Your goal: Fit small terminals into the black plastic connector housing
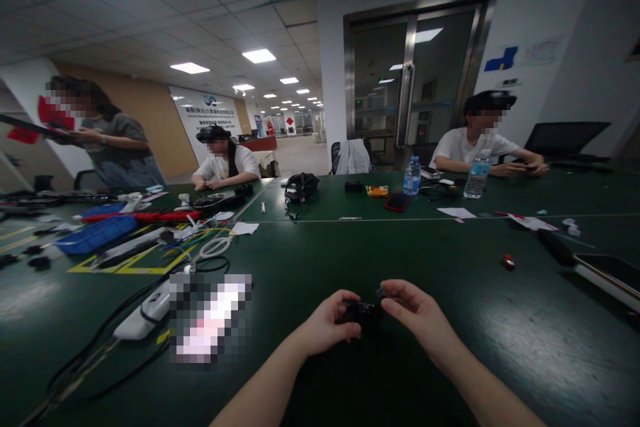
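My left hand [333, 323] is closed round a small black object [363, 308] just above the green table [310, 257]. The black piece looks roughly cylindrical, but its kind is too dark and small to tell. Close by on the right, my right hand [413, 310] pinches a small dark piece [381, 293] between thumb and fingertips, near the end of the black object. Whether the two pieces touch I cannot tell.
Left of my hands lie a white power strip [145, 313], cables [215, 247] and a blue tray [95, 233]. Water bottles [412, 177], a phone [397, 201] and a black headset [301, 187] stand farther back. A small red object [508, 261] lies right. Several people sit or stand beyond.
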Available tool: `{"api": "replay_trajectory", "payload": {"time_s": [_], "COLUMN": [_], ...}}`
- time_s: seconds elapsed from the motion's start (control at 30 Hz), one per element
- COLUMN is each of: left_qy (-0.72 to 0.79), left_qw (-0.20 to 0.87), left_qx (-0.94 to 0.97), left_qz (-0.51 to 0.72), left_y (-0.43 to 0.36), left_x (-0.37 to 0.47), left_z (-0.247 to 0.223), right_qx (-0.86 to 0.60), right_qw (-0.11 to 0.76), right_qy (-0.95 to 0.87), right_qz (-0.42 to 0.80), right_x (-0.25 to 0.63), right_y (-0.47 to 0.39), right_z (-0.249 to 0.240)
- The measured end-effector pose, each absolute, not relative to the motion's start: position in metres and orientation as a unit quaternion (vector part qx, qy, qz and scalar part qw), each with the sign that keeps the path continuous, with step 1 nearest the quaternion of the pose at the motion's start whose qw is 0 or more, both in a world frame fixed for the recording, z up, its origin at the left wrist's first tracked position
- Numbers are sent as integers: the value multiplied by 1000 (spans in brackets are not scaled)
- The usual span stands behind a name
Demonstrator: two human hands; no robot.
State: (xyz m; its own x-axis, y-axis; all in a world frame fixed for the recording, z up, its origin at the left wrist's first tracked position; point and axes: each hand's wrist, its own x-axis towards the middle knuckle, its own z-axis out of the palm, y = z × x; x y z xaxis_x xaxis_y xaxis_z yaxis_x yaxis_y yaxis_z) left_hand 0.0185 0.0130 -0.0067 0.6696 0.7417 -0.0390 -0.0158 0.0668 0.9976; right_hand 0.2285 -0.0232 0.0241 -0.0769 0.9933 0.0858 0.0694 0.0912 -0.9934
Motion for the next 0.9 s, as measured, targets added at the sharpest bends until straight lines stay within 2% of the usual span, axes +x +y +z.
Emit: {"api": "replay_trajectory", "payload": {"time_s": [0.57, 0.9], "left_qy": [296, 300], "left_qw": [674, 671], "left_qx": [613, 614], "left_qz": [288, 289], "left_y": [14, 14], "left_x": [18, 18], "left_z": [-9, -9], "right_qx": [-375, -341], "right_qw": [622, 634], "right_qy": [-326, -246], "right_qz": [605, 649], "right_x": [230, 233], "right_y": [-22, -20], "right_z": [31, 34]}}
